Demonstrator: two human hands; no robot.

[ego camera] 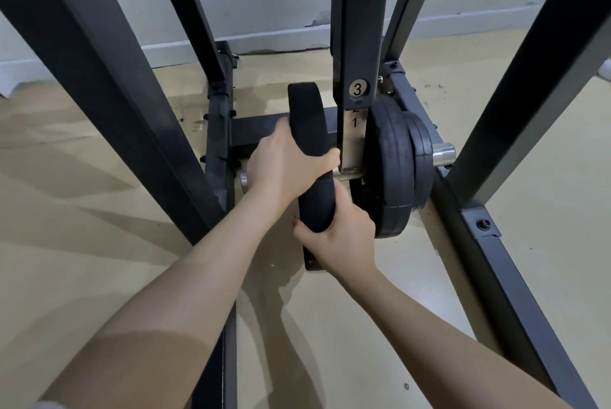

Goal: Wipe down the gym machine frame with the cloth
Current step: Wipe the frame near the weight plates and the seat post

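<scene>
A black weight plate (309,157) was held on edge at the centre of the view, gripped by both hands. The left hand (284,160) was wrapped over its rim from the 9 o'clock side, fingers curled across the edge toward the upright post (355,28). The right hand (337,236) was closed on the rim's lower part, at about 5 o'clock from the left hand. Neither hand held a cloth, and no cloth was to be seen anywhere in view.

The frame (99,54), the thing to be wiped, surrounded the plate: dark square tubes rose at 10, 12 and 2 o'clock, and base rails ran along the floor (82,183) toward 6 and 4 o'clock. Two more plates (396,170) sat on a steel peg (443,154) at 3 o'clock, just beside the held plate.

The plate was judged heavy, rigid and probably rubber-coated, so grippy rather than slick; the two-handed hold on opposite parts of the rim suited it. The frame was judged rigid, fixed and painted smooth, so firm wiping pressure could be borne. Bolt heads and bracket edges at the joints could be expected to snag a cloth. A cloth, once fetched, would be soft and light, best bunched in one palm.
</scene>
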